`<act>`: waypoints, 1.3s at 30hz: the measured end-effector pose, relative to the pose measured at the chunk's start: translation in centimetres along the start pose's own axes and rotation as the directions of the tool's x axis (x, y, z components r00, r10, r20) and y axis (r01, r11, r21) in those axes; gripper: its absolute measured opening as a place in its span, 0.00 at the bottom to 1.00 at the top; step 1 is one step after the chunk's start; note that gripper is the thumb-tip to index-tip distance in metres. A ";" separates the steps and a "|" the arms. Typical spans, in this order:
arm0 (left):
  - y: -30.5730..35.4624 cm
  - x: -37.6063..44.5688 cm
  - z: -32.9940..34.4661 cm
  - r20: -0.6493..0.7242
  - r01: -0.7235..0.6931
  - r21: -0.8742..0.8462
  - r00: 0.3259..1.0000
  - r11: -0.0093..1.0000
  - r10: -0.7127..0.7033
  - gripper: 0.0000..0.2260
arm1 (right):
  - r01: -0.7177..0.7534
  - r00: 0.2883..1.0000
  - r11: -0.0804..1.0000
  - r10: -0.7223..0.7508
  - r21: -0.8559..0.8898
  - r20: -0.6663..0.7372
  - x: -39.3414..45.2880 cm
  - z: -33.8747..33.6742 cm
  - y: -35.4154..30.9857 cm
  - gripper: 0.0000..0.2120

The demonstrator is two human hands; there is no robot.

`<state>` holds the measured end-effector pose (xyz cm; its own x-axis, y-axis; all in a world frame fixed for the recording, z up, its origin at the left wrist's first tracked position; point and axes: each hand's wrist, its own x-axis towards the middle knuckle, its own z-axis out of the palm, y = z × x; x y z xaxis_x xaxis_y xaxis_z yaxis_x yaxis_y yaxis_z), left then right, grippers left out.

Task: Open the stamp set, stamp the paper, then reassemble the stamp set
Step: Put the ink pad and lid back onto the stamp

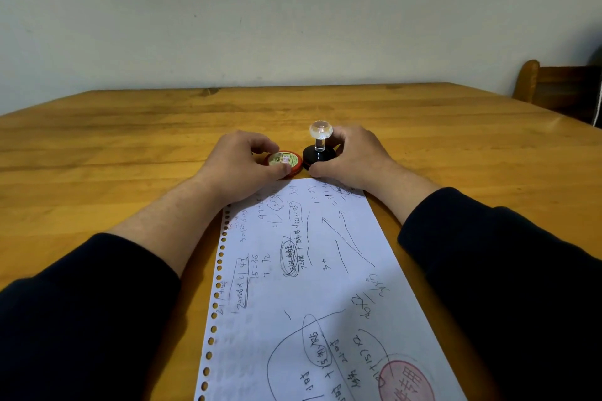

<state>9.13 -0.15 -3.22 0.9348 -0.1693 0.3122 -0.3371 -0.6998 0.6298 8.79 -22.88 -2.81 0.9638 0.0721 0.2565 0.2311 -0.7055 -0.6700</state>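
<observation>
A round red ink pad tin [282, 161] with a green label lies on the wooden table [130, 146] just beyond the paper. My left hand [242, 161] grips it, thumb on its near edge and fingers curled round its far side. Right beside it stands the stamp [319, 148], with a black round base and a clear knob handle on top. My right hand [353, 156] holds the black base, thumb at the front and fingers behind. A white punched sheet of paper [309, 286] covered in handwriting lies in front, with a red round stamp mark [407, 382] at its near end.
A wooden chair [553, 88] stands at the table's far right corner. A pale wall rises behind the table's far edge. My dark sleeves lie on both sides of the paper.
</observation>
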 end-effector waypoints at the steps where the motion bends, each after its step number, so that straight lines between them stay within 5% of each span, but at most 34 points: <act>1: -0.1 0.0 0.0 0.006 0.006 -0.007 1.000 1.000 -0.006 0.17 | -0.005 1.000 1.000 0.005 -0.014 0.010 0.0 0.0 0.0 0.16; 8: -0.3 0.1 0.0 0.005 0.041 -0.031 0.999 0.999 -0.041 0.17 | 0.006 1.000 1.000 -0.006 -0.008 0.011 0.1 -0.1 0.1 0.15; 18: 0.0 -0.1 0.4 0.029 0.029 -0.044 0.999 0.999 -0.028 0.22 | 0.076 0.980 0.994 -0.060 0.076 -0.190 0.2 0.2 -0.5 0.20; 24: 0.3 -0.1 0.6 0.048 0.009 -0.110 0.999 0.994 -0.003 0.30 | 0.215 0.972 0.972 -0.204 0.096 -0.117 -0.3 1.2 -1.1 0.20; 39: 0.4 -0.3 0.3 0.080 -0.038 -0.143 0.996 0.989 0.050 0.23 | 0.327 0.945 0.944 -0.328 0.052 0.010 -0.4 1.1 -1.3 0.17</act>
<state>8.77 -0.61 -3.23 0.9229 -0.2590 0.2851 -0.3847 -0.5862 0.7130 8.27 -21.21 -2.85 0.8361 0.3065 0.4550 0.5401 -0.6054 -0.5846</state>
